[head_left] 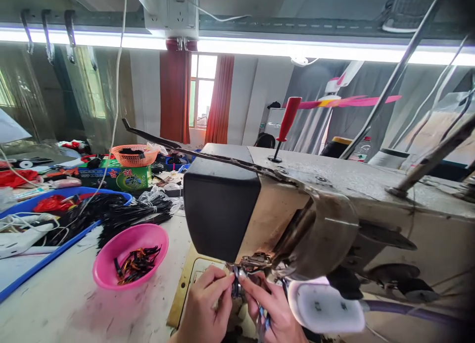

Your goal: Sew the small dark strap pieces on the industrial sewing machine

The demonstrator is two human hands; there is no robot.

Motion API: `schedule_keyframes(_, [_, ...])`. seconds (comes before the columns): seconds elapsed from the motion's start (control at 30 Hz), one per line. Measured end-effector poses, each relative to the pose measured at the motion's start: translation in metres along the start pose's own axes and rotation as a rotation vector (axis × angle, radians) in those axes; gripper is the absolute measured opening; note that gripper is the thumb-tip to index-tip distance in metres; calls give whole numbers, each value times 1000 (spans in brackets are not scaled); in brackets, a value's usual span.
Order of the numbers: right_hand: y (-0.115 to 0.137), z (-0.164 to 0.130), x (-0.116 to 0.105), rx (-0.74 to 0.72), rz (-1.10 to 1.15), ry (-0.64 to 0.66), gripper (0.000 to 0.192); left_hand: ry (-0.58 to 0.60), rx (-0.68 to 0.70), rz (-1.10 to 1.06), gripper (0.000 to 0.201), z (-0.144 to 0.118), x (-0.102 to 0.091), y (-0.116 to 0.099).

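My left hand (208, 303) is closed in a pinch on a small dark piece (236, 286) with light edges, just below the needle area of a sewing machine (247, 214). From the other side, the fingers of my right hand (272, 303) are closed on the same piece. A bluish, shiny slim tool (262, 319) shows under the right hand's fingers; its kind is not clear. The needle and presser foot are mostly hidden by the machine's head and my fingers. A lit white lamp (326, 306) glows beside my right hand.
Left of the machine stands a pink bowl (98, 264) holding short black and orange pieces. Behind it lie a bundle of black strips (137, 212) and a blue tray (48, 258) of clutter. A red-handled screwdriver (289, 118) stands upright on the machine.
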State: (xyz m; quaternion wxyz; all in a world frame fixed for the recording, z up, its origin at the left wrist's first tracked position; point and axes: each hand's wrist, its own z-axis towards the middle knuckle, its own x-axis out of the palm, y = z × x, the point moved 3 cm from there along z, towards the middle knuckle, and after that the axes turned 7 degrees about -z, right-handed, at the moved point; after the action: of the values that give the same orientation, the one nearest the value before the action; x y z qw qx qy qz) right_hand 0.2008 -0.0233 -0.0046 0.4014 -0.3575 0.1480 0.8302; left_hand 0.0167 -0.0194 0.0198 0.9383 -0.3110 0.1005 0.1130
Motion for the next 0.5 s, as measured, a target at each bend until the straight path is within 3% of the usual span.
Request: schedule_keyframes(0.5, [12,13,-8,41,0,-75,38,7,70,47,28,1,0,-1])
